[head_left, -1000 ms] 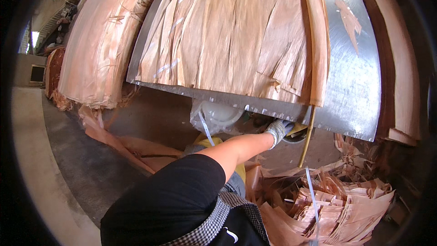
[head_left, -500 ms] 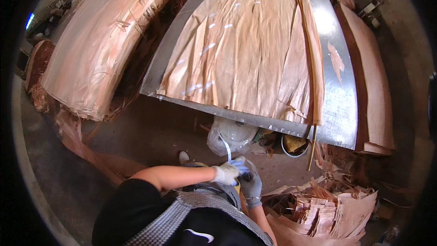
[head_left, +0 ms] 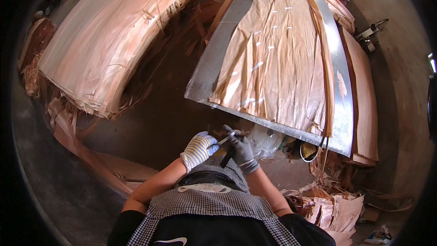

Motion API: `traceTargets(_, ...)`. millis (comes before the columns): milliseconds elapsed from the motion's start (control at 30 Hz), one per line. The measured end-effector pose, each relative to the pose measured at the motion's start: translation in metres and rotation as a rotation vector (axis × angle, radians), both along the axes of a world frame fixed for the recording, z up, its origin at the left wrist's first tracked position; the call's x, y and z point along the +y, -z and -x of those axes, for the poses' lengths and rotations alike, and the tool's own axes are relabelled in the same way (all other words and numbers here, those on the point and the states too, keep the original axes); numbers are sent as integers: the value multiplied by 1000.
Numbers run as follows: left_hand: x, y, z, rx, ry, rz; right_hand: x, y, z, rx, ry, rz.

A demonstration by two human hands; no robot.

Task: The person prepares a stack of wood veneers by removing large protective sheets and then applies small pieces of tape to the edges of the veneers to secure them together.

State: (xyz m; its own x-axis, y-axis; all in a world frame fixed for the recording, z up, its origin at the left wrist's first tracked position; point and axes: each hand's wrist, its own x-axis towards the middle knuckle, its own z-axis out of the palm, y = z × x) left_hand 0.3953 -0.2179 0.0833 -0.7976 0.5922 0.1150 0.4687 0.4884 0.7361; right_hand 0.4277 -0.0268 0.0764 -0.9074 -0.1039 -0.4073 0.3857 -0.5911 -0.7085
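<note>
My left hand [head_left: 199,150], in a white-and-yellow striped glove with blue fingertips, is closed in a pinch in front of my body. A short whitish strip [head_left: 224,140] runs from its fingertips toward the other hand. My right hand [head_left: 241,150], gloved in dark grey, is closed around a slim black tool [head_left: 226,160] whose exact kind I cannot make out. Beyond them, a wrinkled tan veneer sheet [head_left: 277,73] with several white tape pieces lies on a metal-topped table [head_left: 207,70]. Both hands are apart from it.
A tall veneer stack [head_left: 109,41] stands at left, another [head_left: 362,95] along the table's right side. Under the near table edge are a plastic-wrapped bundle [head_left: 264,142] and a round container [head_left: 308,151]. Veneer scraps [head_left: 332,209] are piled at lower right; a long strip [head_left: 98,164] lies at left.
My hands have drawn apart from their overlapped position and the left has moved left. The long white strip that hung beyond them is no longer seen there. My view has turned.
</note>
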Motion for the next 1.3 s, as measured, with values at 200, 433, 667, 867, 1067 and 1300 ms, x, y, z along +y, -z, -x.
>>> traceTargets(200,0,15,70,278,536,378,61,1,83,-157,292,-126)
traceTargets(433,73,37,274,227,170,548,131,-25,213,-102,254,-749)
traceTargets(667,61,75,302,135,454,682,126,40,400,-264,82,-899)
traceTargets(867,68,57,322,134,441,554,124,98,453,-342,-76,-1409)
traceTargets(1067,144,66,413,305,79,89,128,97,454,-412,-189,-1617)
traceTargets(1300,153,120,436,252,365,307,120,84,419,-406,-203,-1433)
